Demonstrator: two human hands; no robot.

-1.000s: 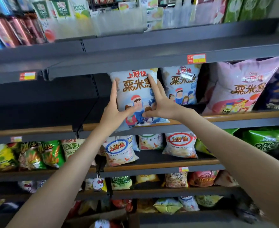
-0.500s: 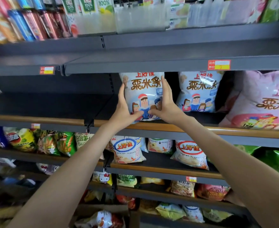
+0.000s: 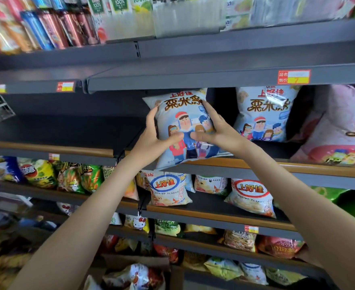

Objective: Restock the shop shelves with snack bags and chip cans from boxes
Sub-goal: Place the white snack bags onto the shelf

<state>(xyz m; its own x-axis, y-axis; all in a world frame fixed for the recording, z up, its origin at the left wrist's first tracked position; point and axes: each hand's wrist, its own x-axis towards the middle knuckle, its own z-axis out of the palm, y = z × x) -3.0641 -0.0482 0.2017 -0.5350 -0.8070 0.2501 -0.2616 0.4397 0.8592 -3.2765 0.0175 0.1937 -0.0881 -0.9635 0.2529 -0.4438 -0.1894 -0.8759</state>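
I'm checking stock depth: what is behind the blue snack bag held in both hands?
Around the blue snack bag only the dark shelf back panel shows. The bag itself covers whatever stands directly behind it.

Soft, even light comes from above and in front, washing the juice cartons (image 3: 118, 7) and clear packets (image 3: 185, 19) on the top shelf into pale glare, while the dark shelf recess (image 3: 67, 130) beneath lies in deep shadow. The blue snack bag (image 3: 182, 122) at centre is fairly sharp, and the matching bag (image 3: 264, 114) beside it shows a white glint on its film. The wide lens bows the shelf edges toward the borders, and the bags at lower left (image 3: 5, 258) smear into blur.
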